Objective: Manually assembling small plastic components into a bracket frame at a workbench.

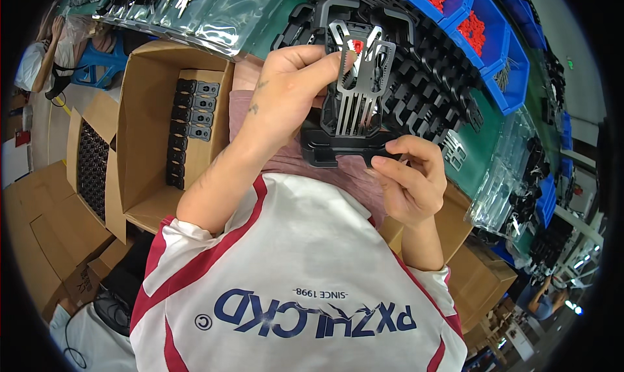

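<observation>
A black plastic bracket (318, 149) with a wide foot stands in front of me, above my lap. A slotted silver metal plate (364, 108) lies over its upright body, and a small red part (357, 45) shows near its top. My left hand (292, 89) is closed at the upper left of the bracket, with thumb and finger pinching at the metal plate beside the red part. My right hand (413, 180) pinches the right end of the foot between thumb and fingers. The left fingertips partly cover what they grip.
Several black brackets (429, 89) are piled on the green table (481, 112) just beyond. Blue bins (513, 89) hold red parts (471, 32). To the left stands an open cardboard box (146, 99) with rows of black pieces (185, 125). Clear plastic bags (227, 21) lie at the far left.
</observation>
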Motion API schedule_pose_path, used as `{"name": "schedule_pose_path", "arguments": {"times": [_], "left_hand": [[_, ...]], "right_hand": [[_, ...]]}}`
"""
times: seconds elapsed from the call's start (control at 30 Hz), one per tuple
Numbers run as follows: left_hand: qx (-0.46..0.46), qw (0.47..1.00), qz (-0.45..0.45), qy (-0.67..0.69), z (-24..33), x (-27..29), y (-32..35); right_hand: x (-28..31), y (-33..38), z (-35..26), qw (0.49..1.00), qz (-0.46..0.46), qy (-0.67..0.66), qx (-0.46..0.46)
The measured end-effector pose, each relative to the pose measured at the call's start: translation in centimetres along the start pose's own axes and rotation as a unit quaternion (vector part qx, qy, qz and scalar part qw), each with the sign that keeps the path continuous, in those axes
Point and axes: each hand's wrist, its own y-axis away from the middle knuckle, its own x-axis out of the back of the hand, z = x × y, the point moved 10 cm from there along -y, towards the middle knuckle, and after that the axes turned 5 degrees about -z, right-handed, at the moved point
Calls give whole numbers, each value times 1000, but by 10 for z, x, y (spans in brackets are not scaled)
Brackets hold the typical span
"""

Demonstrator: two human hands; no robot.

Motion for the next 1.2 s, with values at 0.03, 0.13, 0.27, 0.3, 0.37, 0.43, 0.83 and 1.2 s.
{"name": "schedule_pose_path", "arguments": {"times": [0.03,0.13,0.27,0.3,0.37,0.43,0.83,1.2], "left_hand": [[2,1000,-4,2,0,-1,0],[2,999,-21,41,-1,-4,0],[-13,993,-55,104,1,-11,1],[-27,989,-69,129,3,-14,3],[-55,978,-96,178,8,-18,5],[-56,981,-120,144,6,-18,6],[-29,989,-138,50,-5,-28,21],[12,981,-190,-23,-9,-57,34]], "right_hand": [[1,0,0,1000,4,-1,3],[3,1,0,1000,7,-6,-5],[6,0,0,1000,10,-8,-15],[7,0,1,1000,8,-7,-19],[7,-1,2,1000,5,-6,-25],[9,0,1,1000,9,-4,-22],[12,3,-4,1000,12,-6,24],[2,-15,55,867,24,-384,-316]]}}
